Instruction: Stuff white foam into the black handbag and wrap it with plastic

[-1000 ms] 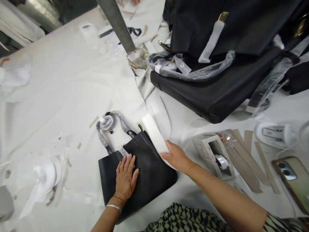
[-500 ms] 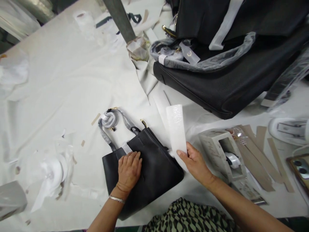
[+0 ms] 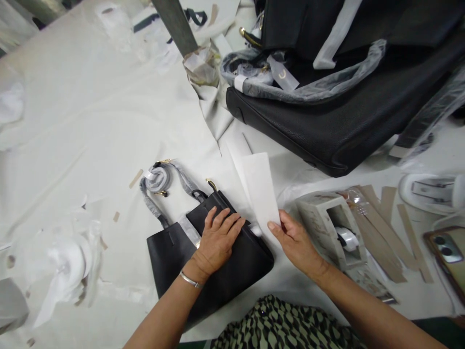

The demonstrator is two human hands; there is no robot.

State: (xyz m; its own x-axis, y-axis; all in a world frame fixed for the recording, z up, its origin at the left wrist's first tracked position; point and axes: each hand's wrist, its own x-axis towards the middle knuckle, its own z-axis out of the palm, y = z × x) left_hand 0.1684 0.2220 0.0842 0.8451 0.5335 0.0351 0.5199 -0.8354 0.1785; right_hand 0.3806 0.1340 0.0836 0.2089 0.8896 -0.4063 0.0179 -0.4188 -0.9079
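Observation:
A small black leather handbag (image 3: pixel 174 257) lies flat on the white-covered table (image 3: pixel 90 121), its wrapped strap (image 3: pixel 160 182) curled above it. My left hand (image 3: pixel 218 237) rests flat on the bag's upper right part, fingers spread. My right hand (image 3: pixel 296 240) pinches the lower end of a white foam strip (image 3: pixel 259 189), which stands up just right of the bag's top edge.
A large black bag (image 3: pixel 327 121) with plastic-wrapped handles lies at the upper right. A tape dispenser (image 3: pixel 327 228), brown paper strips (image 3: pixel 381 228) and a phone (image 3: pixel 446 252) sit to the right. Crumpled white wrapping (image 3: pixel 69 266) lies at the left. A grey post (image 3: pixel 172 22) stands at the top.
My left hand slid rightward across the small bag toward its top edge. My right hand lifted the white strip off the bag and holds it upright.

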